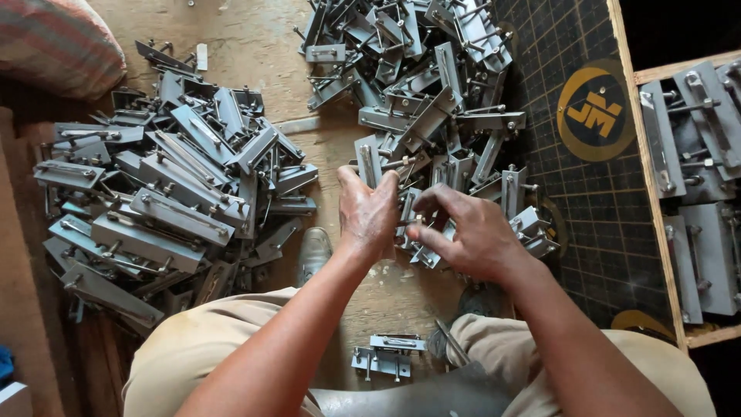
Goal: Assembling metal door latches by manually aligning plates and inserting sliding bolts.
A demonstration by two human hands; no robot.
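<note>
Hemmed in left by a bracket pile (pixel 174 193) and ahead by a second pile (pixel 421 85). Open only along the bare floor strip (pixel 324 147) between them. Blocked on the right by a mat (pixel 571 193) and crate (pixel 695 193).

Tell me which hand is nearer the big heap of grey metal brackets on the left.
Left. The left hand is just right of the heap of grey metal brackets; the right hand is farther right, beyond the left hand.
</note>
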